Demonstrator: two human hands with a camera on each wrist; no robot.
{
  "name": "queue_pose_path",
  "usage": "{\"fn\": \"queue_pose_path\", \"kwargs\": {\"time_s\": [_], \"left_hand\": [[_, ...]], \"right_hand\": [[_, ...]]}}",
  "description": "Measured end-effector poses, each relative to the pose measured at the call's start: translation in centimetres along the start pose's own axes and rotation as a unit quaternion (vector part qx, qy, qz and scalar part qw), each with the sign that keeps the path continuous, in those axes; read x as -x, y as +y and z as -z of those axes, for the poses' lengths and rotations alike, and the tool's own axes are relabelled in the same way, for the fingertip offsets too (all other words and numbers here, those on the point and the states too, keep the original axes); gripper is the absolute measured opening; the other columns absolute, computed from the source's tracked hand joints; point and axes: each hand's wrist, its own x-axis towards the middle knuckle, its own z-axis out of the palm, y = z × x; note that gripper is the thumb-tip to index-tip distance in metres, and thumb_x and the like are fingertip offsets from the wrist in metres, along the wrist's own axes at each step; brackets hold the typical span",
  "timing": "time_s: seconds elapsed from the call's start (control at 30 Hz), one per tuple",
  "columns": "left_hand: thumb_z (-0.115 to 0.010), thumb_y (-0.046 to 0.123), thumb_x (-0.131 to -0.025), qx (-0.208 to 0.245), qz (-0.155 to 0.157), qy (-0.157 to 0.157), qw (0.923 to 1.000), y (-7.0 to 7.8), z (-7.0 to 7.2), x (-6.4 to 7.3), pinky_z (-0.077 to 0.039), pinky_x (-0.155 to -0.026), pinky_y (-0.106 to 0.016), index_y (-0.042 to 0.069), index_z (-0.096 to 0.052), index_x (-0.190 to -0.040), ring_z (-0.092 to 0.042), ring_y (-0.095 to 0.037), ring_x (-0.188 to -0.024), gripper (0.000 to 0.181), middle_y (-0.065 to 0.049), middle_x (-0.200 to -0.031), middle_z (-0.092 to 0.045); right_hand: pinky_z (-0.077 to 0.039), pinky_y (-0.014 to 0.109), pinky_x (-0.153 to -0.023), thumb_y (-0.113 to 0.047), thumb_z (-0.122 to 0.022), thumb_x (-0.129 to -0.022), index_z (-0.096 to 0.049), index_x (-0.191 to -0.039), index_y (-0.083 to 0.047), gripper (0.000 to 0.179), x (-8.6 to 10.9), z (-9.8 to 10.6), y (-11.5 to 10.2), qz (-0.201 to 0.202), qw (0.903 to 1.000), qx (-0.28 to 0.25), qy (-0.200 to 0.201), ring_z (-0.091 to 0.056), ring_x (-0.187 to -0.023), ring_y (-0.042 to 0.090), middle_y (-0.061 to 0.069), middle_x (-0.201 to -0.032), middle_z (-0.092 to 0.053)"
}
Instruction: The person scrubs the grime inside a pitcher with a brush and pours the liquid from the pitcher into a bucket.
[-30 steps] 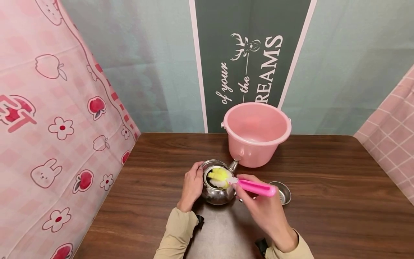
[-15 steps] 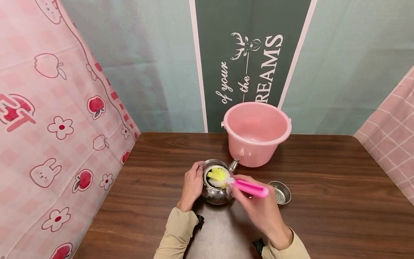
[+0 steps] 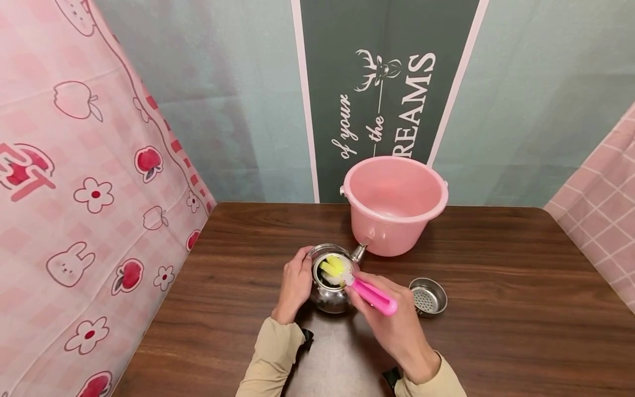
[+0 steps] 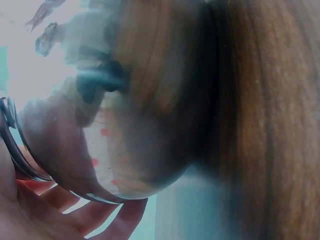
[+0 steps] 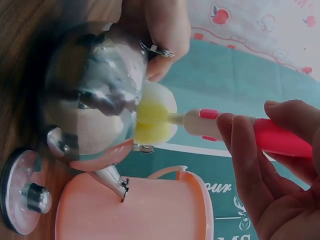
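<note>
Teapot [image 3: 332, 301] gripped by left hand [image 3: 295, 285] sits well inside table's far edge [image 3: 268, 207], right hand [image 3: 394, 325] holding brush [image 3: 373, 296].

Head: from above, forward-down over the tabletop [image 3: 506, 264]
Left wrist: very near the kettle [image 4: 120, 115], apparently sideways
Right wrist: near, sideways; shares bucket [image 5: 132, 210] with head

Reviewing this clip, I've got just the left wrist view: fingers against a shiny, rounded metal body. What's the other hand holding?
Observer: The right hand holds a pink-handled sponge brush.
Operator: Where's the brush's yellow and white head?
Observer: In the open mouth of the metal teapot.
Operator: Anything standing on the table to the right of that hand?
Observer: Yes, a small metal strainer with a perforated bottom.
</note>
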Motion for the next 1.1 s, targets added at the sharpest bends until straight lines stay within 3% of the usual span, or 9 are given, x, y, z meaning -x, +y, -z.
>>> {"fn": "queue_pose_path", "kwargs": {"time_s": [0.1,0.43,0.67,0.73,0.93,1.1], "left_hand": [[-0.043,0.015,-0.100,-0.003,0.000,0.001,1.0000,-0.1,0.1,0.1,-0.049,-0.093,-0.043,0.012,-0.066,-0.115,-0.066,-0.023,-0.107,0.028,-0.005,-0.109,-0.072],[-0.046,0.013,-0.098,-0.014,-0.018,0.009,0.9997,-0.1,0.2,0.2,-0.049,-0.093,-0.046,0.010,-0.066,-0.117,-0.065,-0.029,-0.109,0.029,-0.010,-0.114,-0.070],[-0.045,0.014,-0.098,-0.014,-0.017,0.004,0.9997,0.1,0.3,0.2,-0.048,-0.097,-0.047,0.006,-0.065,-0.121,-0.064,-0.030,-0.113,0.032,-0.013,-0.120,-0.068],[-0.045,0.013,-0.098,-0.016,-0.017,0.005,0.9997,0.2,0.3,0.2,-0.048,-0.097,-0.046,0.006,-0.065,-0.121,-0.064,-0.030,-0.113,0.032,-0.013,-0.120,-0.068],[-0.045,0.013,-0.098,-0.021,-0.015,0.006,0.9997,0.2,0.4,0.2,-0.048,-0.096,-0.046,0.005,-0.065,-0.122,-0.064,-0.030,-0.113,0.033,-0.013,-0.121,-0.068],[-0.044,0.014,-0.098,-0.020,-0.011,0.002,0.9997,0.2,0.3,0.1,-0.047,-0.098,-0.046,0.004,-0.064,-0.124,-0.063,-0.030,-0.115,0.034,-0.014,-0.123,-0.066]], "right_hand": [[-0.054,0.015,-0.073,-0.001,-0.083,-0.067,-0.074,-0.097,0.000,0.032,0.3,-0.2,0.0,-0.008,1.0000,-0.004,-0.001,-0.072,-0.073,0.020,0.009,-0.086,-0.074],[-0.054,0.016,-0.073,-0.001,-0.081,-0.070,-0.073,-0.098,0.002,0.030,1.6,-1.2,0.5,-0.015,0.9995,-0.025,0.015,-0.071,-0.074,0.021,0.011,-0.087,-0.074],[-0.053,0.014,-0.072,-0.022,-0.074,-0.084,-0.073,-0.099,0.002,0.028,2.0,-1.5,1.1,0.010,0.9981,-0.032,0.052,-0.071,-0.072,0.019,0.011,-0.087,-0.075],[-0.054,0.015,-0.072,-0.021,-0.074,-0.084,-0.073,-0.099,0.002,0.028,2.1,-1.5,1.3,0.016,0.9972,-0.041,0.060,-0.070,-0.072,0.018,0.011,-0.087,-0.075],[-0.052,0.011,-0.076,0.010,-0.081,-0.063,-0.073,-0.098,0.004,0.037,2.5,-1.5,1.7,-0.018,0.9942,-0.079,0.071,-0.071,-0.077,0.013,0.014,-0.086,-0.074],[-0.052,0.012,-0.073,0.008,-0.078,-0.070,-0.073,-0.102,0.002,0.033,2.8,-1.4,2.2,-0.079,0.9906,-0.096,0.057,-0.071,-0.079,0.008,0.014,-0.088,-0.074]]}}
